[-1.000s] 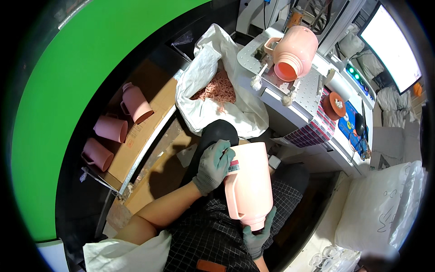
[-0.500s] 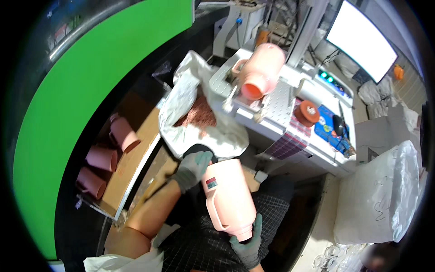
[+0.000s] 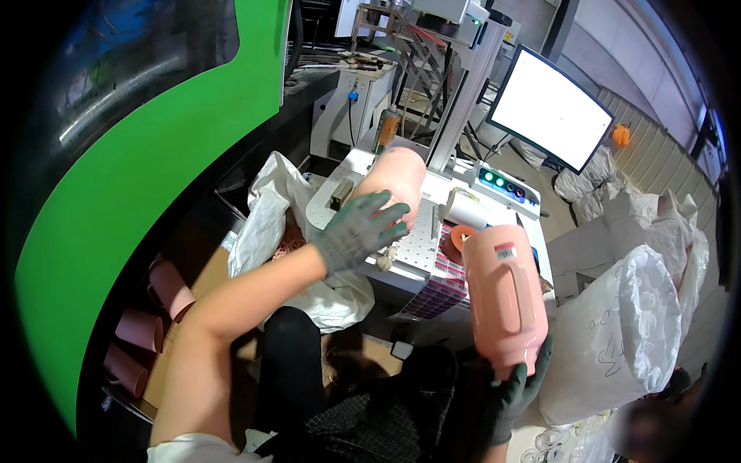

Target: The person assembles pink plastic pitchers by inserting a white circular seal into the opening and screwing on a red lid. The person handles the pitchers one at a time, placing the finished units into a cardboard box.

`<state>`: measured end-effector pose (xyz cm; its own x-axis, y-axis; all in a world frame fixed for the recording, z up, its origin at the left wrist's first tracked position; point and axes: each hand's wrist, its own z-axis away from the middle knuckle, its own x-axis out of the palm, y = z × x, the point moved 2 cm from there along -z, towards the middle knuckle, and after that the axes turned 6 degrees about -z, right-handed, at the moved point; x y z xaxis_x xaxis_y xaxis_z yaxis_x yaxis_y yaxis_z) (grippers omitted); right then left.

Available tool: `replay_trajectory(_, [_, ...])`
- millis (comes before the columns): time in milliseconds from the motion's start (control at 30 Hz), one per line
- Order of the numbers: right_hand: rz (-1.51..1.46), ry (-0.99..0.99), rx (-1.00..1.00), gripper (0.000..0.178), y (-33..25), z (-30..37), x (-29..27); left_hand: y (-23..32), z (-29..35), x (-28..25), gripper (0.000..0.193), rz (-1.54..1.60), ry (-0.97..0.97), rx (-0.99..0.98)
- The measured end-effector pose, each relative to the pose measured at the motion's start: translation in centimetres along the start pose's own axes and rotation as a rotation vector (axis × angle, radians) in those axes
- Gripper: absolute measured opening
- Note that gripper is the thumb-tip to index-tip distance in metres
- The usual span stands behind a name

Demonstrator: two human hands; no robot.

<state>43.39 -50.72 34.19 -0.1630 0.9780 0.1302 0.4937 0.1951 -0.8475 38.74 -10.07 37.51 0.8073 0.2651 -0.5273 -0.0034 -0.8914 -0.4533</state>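
In my right hand (image 3: 515, 399), gloved in grey-green, is a pink plastic jug (image 3: 485, 297) gripped at its narrow neck. It hangs neck down, tilted, with its handle facing me and a small red-and-white label on its side. My left hand (image 3: 359, 231), in the same kind of glove, reaches over a second pink jug (image 3: 397, 171). Its fingers are spread across that jug's near end; whether they touch is hard to tell. This second jug lies on the perforated white worktable (image 3: 421, 239), its near end hidden behind the hand.
A sheet of labels (image 3: 437, 292) hangs off the worktable's front, beside an orange-brown roll (image 3: 461, 235). Behind are a lit button panel (image 3: 505, 189) and a monitor (image 3: 549, 108). Several pink jugs (image 3: 140, 330) lie at left by the green machine (image 3: 154, 166); white sacks (image 3: 590, 347) stand right.
My left hand has left the held jug and moved up to the one on the worktable. My right hand has carried its jug right and upward. The view has shifted.
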Motion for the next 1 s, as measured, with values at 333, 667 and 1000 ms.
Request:
replay_trajectory(333, [0.821,-0.429,-0.459,0.085,4.1,-6.9,21.8,11.9,9.0,-19.2,0.068,0.906,-0.149,-0.701])
replay_trajectory(667, [1.069,-0.548,-0.424,0.075,9.3,-6.6,34.0,12.8,14.6,-16.7,0.061,0.997,-0.414,-0.874])
replay_trajectory(1000, [0.615,-0.414,-0.676,0.08,9.3,-1.5,27.3,13.4,17.5,-13.9,0.077,1.604,-0.488,-0.891])
